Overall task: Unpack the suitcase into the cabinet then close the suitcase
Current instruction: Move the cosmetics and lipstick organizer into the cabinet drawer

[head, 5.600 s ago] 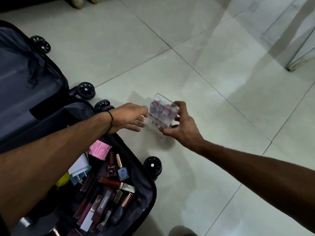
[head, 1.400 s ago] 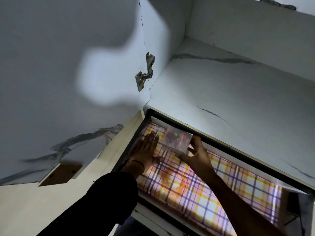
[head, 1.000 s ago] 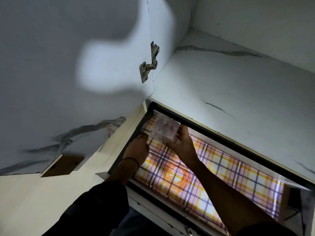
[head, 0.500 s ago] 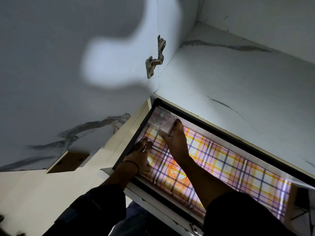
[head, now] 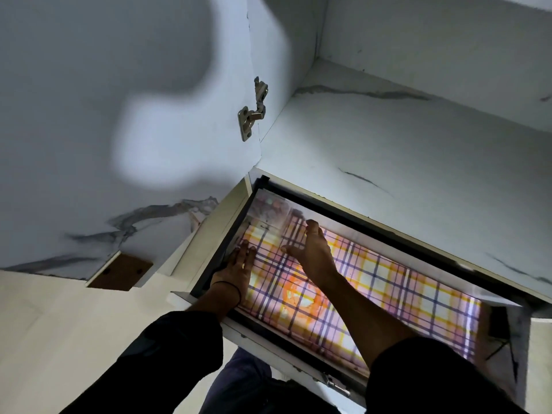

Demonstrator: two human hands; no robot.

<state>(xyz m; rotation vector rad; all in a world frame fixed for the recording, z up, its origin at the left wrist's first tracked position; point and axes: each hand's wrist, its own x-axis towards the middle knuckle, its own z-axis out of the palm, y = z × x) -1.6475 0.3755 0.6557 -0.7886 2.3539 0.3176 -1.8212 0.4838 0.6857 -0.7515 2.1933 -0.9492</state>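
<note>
Far left: cabinet door point(head: 104, 115) stands open, marble-patterned, with a brown wooden patch point(head: 119, 271) at its lower edge. Metal hinge point(head: 252, 110) sits at the door's inner edge.

Centre: drawer point(head: 230, 234) is pulled out, floor covered by a plaid liner point(head: 388, 282). Clear box point(head: 268, 212) of small coloured items sits in the drawer's far left corner, on the liner and against the walls.

Your left hand point(head: 239, 261) lies flat on the liner near the left wall, fingers straight and together, holding nothing.

Your right hand point(head: 310, 249) is just right of the box, fingers relaxed and spread, gripping nothing. Whether the fingertips point(head: 310, 225) touch the box cannot be resolved.

Right: white marble shelf point(head: 388, 150) above the drawer.
</note>
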